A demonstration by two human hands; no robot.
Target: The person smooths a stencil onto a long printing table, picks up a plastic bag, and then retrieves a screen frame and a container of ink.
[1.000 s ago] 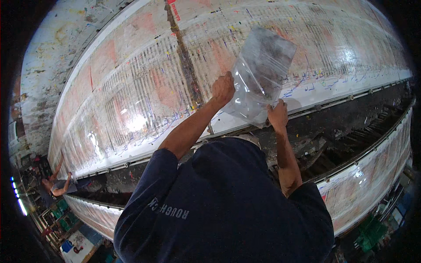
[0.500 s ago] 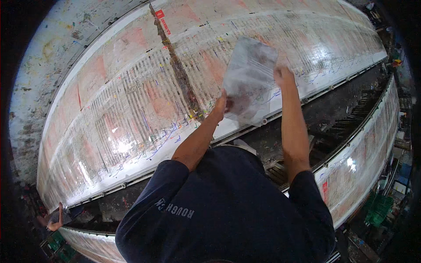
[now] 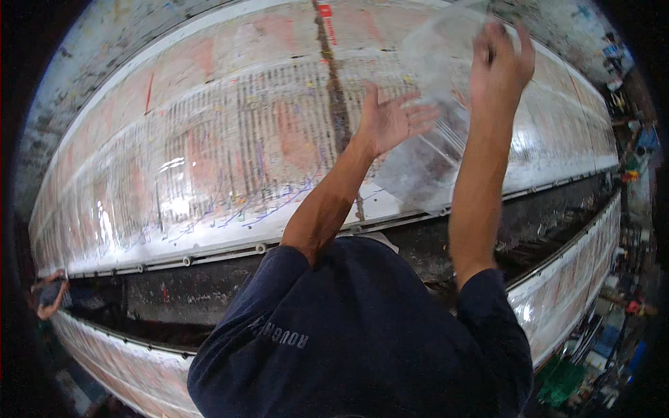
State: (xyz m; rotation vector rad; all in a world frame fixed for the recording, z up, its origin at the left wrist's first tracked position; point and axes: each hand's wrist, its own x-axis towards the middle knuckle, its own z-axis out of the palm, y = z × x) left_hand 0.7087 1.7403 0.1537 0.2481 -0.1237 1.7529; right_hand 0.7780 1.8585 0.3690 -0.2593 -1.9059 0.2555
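Clear plastic bag (image 3: pixel 432 118) is up against the long printed table (image 3: pixel 209 174). Right hand (image 3: pixel 500 59) pinches its top edge, left hand (image 3: pixel 390 122) lies flat, fingers spread. Looks flimsy, slippery; grip the edges.

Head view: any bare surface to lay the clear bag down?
Open room: the long printed table left of the dark seam, down to its white front edge. Crowded: right of the seam, where left hand and right hand hold the clear plastic bag.
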